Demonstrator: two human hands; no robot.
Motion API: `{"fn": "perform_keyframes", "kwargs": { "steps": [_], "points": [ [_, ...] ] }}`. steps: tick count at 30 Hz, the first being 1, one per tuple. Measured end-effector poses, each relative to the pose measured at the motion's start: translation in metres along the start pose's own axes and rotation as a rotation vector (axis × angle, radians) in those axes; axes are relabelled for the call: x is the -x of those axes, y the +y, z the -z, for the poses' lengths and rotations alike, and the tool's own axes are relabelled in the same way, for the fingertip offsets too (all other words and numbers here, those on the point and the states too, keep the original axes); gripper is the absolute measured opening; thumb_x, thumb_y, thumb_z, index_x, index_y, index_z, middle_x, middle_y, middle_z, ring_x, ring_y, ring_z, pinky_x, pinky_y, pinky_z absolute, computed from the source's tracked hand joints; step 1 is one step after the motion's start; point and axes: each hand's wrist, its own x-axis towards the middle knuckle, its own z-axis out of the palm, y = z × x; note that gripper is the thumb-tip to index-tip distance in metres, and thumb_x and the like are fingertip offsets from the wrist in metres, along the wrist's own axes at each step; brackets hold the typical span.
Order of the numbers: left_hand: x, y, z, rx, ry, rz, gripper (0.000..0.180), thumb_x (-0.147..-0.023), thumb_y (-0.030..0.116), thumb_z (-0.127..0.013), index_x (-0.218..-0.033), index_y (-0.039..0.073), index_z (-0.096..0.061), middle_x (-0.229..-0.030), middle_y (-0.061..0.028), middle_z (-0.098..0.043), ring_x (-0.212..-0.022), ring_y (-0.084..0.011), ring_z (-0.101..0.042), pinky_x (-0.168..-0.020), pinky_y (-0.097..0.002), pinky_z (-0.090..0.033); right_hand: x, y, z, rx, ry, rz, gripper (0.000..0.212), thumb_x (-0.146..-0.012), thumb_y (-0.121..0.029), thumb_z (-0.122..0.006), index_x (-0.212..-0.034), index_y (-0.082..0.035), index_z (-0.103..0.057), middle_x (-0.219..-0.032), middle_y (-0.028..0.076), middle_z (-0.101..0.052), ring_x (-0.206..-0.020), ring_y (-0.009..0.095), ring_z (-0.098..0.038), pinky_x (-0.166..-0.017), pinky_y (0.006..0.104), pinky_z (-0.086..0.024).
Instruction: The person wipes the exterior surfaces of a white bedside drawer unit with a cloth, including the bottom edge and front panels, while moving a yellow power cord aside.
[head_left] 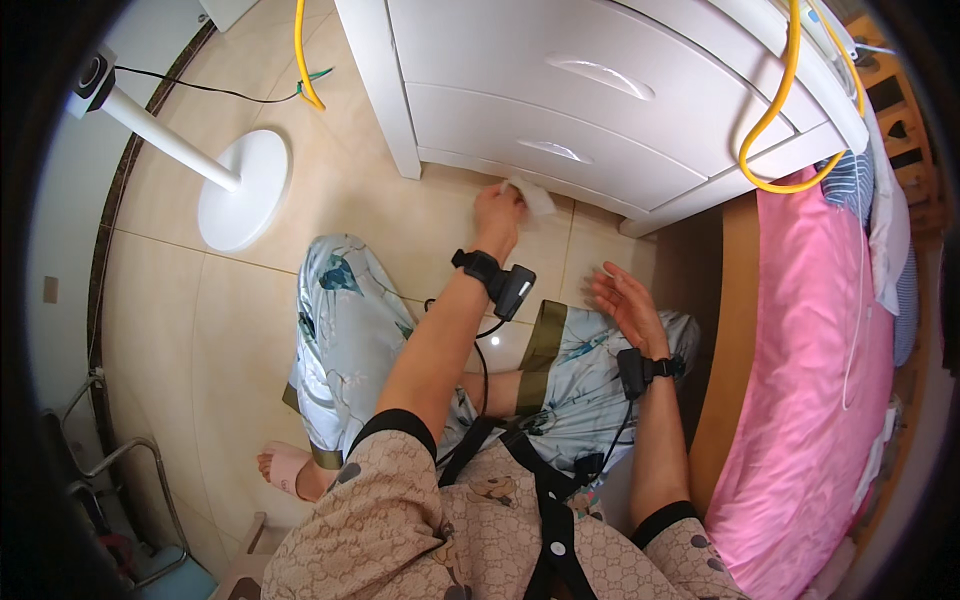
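My left hand point(497, 212) reaches down and forward, pressing a white cloth point(533, 195) against the lower edge of a white chest of drawers point(560, 110) where it meets the tiled floor. The fingers are closed on the cloth. My right hand point(628, 303) hovers open above my right knee, palm turned inward, holding nothing. Both wrists carry black strapped devices with cables running back to my chest. I am crouched, with patterned light-blue trousers point(350, 330) covering my knees.
A white fan stand with a round base point(245, 190) is on the beige tiled floor at the left. A yellow hose point(775, 110) hangs over the drawers. A bed with pink bedding point(810, 370) and a wooden frame lies at the right. A metal rack point(130, 480) is at the lower left.
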Motion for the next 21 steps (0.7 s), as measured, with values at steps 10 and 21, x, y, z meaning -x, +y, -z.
{"fn": "perform_keyframes", "kwargs": {
  "steps": [10,21],
  "points": [
    [0.021,-0.001,-0.039,0.18,0.03,0.022,0.009,-0.089,0.007,-0.05,-0.095,0.001,-0.054,-0.085,-0.0085,-0.06,-0.075,-0.0199,-0.06,-0.065,-0.0337,-0.052,-0.005,0.005,-0.004,0.012,0.021,0.008,0.044,-0.093,-0.021,-0.052,-0.129,0.0,-0.04,-0.111,0.01,-0.056,-0.097,0.017,-0.059,-0.082,0.0279,-0.051],
    [0.01,0.029,-0.024,0.153,0.061,-0.144,0.017,-0.088,0.016,-0.058,-0.093,0.0,-0.052,-0.076,-0.0066,-0.058,-0.062,-0.0143,-0.056,-0.051,-0.0267,-0.045,-0.004,0.003,-0.004,0.024,0.02,0.019,0.046,-0.092,-0.022,-0.052,-0.13,0.001,-0.039,-0.111,0.01,-0.056,-0.098,0.017,-0.058,-0.084,0.0288,-0.049]
  ]
}}
